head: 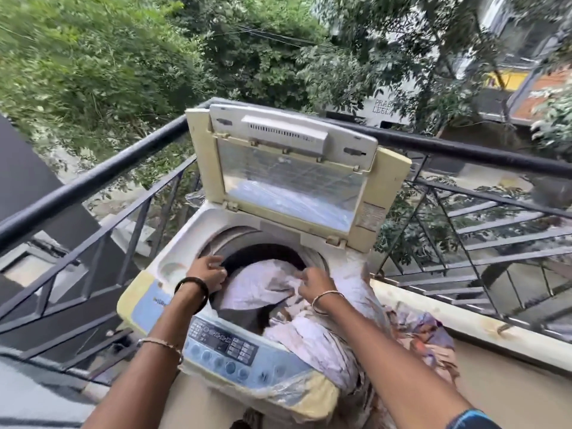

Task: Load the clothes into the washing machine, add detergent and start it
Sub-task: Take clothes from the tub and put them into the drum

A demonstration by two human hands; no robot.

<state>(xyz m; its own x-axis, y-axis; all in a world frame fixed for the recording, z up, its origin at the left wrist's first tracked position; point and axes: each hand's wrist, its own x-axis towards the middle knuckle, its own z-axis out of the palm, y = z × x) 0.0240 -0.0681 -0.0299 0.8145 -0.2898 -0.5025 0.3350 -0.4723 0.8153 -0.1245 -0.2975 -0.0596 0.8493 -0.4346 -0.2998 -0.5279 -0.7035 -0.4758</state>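
Both hands: you have them at the open drum [247, 243] of the washer [198, 230].
Left hand [209, 274]: your fingers are curled over the drum's left rim, closed on dark cloth.
Right hand [314, 284]: you pinch the white cloth [257, 289], which is partly in the drum.
Clothes [325, 342]: more are piled over the right edge, beside the panel [223, 345].
Lid [288, 168]: raised upright.

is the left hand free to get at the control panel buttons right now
Probably not yet: the left hand is at the drum rim gripping white cloth. The control panel lies uncovered beneath that forearm, so once it lets go, yes.
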